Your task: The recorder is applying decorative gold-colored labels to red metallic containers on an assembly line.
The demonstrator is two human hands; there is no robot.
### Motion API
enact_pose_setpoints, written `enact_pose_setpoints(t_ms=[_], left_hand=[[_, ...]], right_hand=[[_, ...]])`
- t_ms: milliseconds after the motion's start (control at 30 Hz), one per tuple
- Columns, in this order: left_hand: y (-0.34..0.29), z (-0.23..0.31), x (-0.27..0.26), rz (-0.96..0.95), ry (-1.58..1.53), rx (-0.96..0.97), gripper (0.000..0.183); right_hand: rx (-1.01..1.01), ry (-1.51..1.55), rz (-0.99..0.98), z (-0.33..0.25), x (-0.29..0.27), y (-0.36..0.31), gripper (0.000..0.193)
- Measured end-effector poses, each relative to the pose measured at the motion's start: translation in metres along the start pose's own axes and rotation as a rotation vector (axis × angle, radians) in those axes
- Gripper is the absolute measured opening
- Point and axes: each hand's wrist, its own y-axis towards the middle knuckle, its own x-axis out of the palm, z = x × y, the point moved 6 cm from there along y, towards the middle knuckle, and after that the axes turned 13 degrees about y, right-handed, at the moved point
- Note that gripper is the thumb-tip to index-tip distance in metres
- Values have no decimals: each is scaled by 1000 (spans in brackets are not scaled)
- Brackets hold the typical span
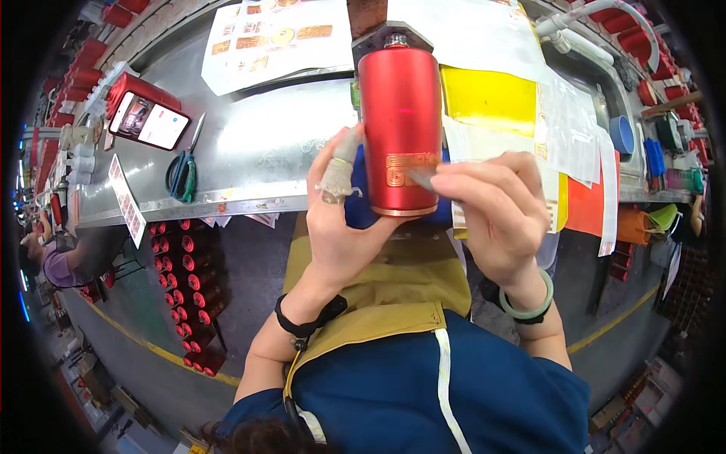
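Note:
A red metallic bottle (401,113) lies with its silver neck (395,39) pointing away from me. Near its base there is a gold square-patterned decal (408,169). My left hand (339,212) grips the bottle's lower end, fingers along its left side and thumb under the base; a grey wrap covers one finger. At the decal's right edge my right hand (495,204) is pinched closed, with a blurred grey tip (422,178) touching the decal. Whether that tip is a small tool or a finger cover, I cannot tell.
Decal sheets (280,41) lie on the metal bench at the upper left. Scissors (181,172) and a phone (149,121) rest at left. Yellow film (488,98) and a blue cup (622,135) are to the right. Several red bottles (198,284) stand below the bench.

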Motion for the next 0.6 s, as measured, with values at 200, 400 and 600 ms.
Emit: enact_pose_setpoints(t_ms=[200, 400, 600], left_hand=[[2, -17, 15, -103, 12, -16, 87], [4, -3, 8, 20, 194, 150, 97], [2, -8, 13, -124, 2, -47, 109]], right_hand=[[-52, 112, -199, -22, 15, -2, 30], [-65, 62, -204, -14, 14, -6, 30], [320, 457, -30, 20, -8, -8, 27]])
